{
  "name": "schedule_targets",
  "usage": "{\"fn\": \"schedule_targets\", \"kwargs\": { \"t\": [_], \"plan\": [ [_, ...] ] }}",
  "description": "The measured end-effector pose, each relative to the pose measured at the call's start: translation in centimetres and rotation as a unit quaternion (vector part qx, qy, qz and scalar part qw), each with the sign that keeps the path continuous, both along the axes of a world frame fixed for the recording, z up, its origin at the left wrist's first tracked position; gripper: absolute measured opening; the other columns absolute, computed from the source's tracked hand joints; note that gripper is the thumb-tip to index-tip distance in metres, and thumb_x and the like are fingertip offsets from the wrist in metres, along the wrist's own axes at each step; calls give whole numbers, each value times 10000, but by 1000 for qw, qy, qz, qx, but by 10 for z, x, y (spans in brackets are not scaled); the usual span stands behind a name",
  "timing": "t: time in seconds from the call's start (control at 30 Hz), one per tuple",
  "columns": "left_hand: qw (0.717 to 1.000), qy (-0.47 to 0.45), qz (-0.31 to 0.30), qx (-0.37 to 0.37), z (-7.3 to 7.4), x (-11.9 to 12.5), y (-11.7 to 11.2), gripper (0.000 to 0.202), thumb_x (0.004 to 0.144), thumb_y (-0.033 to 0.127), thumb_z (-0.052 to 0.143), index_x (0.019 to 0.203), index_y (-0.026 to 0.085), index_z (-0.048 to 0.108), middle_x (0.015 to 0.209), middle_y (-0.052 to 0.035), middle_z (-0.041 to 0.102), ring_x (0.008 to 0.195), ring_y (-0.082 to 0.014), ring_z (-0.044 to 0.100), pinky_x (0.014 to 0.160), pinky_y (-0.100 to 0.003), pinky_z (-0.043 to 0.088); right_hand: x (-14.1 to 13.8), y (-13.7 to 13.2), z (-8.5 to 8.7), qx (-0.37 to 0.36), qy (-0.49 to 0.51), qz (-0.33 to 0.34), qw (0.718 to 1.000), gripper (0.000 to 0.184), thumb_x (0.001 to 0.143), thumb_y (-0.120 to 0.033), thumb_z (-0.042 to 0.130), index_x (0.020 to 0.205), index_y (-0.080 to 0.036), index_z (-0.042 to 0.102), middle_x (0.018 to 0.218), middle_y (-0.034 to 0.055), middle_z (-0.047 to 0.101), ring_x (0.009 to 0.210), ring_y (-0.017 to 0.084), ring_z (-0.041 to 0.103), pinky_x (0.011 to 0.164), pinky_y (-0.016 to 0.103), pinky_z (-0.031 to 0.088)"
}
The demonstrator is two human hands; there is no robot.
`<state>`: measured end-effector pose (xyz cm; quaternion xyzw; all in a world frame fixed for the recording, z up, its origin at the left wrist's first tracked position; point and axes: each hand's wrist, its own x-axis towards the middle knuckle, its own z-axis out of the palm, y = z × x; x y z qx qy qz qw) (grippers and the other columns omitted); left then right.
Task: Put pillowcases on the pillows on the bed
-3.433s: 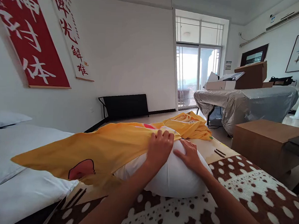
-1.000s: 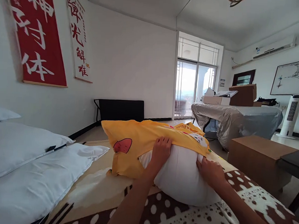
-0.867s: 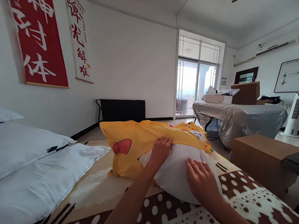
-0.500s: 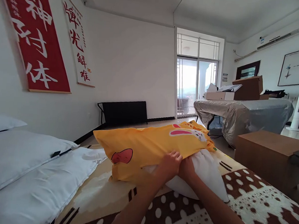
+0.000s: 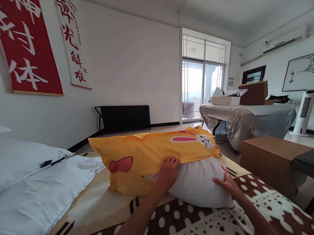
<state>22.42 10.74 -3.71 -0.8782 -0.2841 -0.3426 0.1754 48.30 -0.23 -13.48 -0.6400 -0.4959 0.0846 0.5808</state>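
A yellow pillowcase (image 5: 145,148) with a rabbit face and a red patch lies over part of a white pillow (image 5: 198,182) on the bed. The pillow's near right part bulges out from under the yellow cloth. Fingers curled, my left hand (image 5: 169,170) grips the pillowcase's edge at its middle. My right hand (image 5: 226,182) rests at the pillow's right end, thumb and fingers spread apart against the white fabric. How far the pillow reaches inside the case is hidden.
White pillows (image 5: 32,188) are stacked at the left of the patterned bed blanket (image 5: 178,220). A brown box-shaped cabinet (image 5: 271,148) stands beyond the bed's right side. Farther back is a plastic-covered table (image 5: 251,119) with cartons on it. A black folded panel (image 5: 124,117) leans by the wall.
My right hand has moved from beside the left hand to the pillow's right end and spread its fingers. More of the white pillow shows. The view has turned slightly right.
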Motion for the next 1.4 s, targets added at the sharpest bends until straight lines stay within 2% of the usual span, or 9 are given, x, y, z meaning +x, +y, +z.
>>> {"fn": "schedule_targets", "kwargs": {
  "t": [0.13,0.33,0.43,0.63,0.83,0.97,1.07,1.23,1.4],
  "plan": [
    [994,-112,-12,4,35,10,-24,193,916,167,374,766,182,495,791,-43,553,804,-177,503,715,-287,400,-14,-14,20,-9,60,99,993,792,494,-383,782,1216,-156,547,1231,146,591,1147,332,528,1000,477,397],
    [928,-340,-135,75,118,-9,-33,255,879,174,437,655,211,320,647,22,408,626,-130,399,597,-246,333,-78,-55,107,67,199,79,974,833,578,-400,778,1315,-199,447,1159,106,629,974,286,619,832,428,514],
    [931,-342,-97,80,140,-30,-27,280,861,185,454,639,210,285,626,31,368,604,-126,363,588,-256,300,-88,-68,142,69,245,108,961,891,602,-416,777,1380,-250,376,1134,86,636,899,257,640,746,388,541],
    [959,-210,140,-127,97,-87,6,232,877,267,413,658,206,367,664,7,466,625,-139,423,584,-264,282,-87,-50,146,-17,191,338,921,854,599,-348,790,1368,-291,424,1218,59,591,1006,224,592,845,370,502],
    [967,-106,84,-217,47,-105,-2,212,867,293,420,739,190,554,774,-36,622,754,-166,563,698,-263,423,-98,-12,129,-16,262,366,893,764,551,-255,802,1265,-258,528,1039,13,637,844,153,595,675,241,494],
    [993,-26,-30,-109,54,-79,-59,521,833,528,473,1230,191,479,1247,-112,556,1156,-247,484,989,-397,375,-124,7,139,28,346,303,887,605,560,-295,788,1122,-216,579,883,-1,642,661,116,573,551,212,458],
    [996,81,-18,17,63,-60,-84,762,771,480,591,1417,215,286,1459,-143,356,1328,-343,304,1053,-543,260,-150,20,148,77,383,271,880,572,586,-350,758,1102,-219,549,910,0,631,652,114,567,542,216,450],
    [985,150,43,77,80,-60,-59,634,827,147,463,1421,304,305,1392,-118,428,1244,-327,397,954,-497,365,-163,43,143,128,403,263,867,535,666,-392,695,1133,-265,467,998,4,600,761,144,586,622,254,477],
    [986,132,62,84,96,-76,-24,625,833,52,330,1354,385,421,1219,-63,535,1032,-268,478,844,-428,431,-159,54,94,150,312,256,902,175,750,-366,523,845,-219,517,867,29,597,823,195,598,728,337,473]
  ]
}}
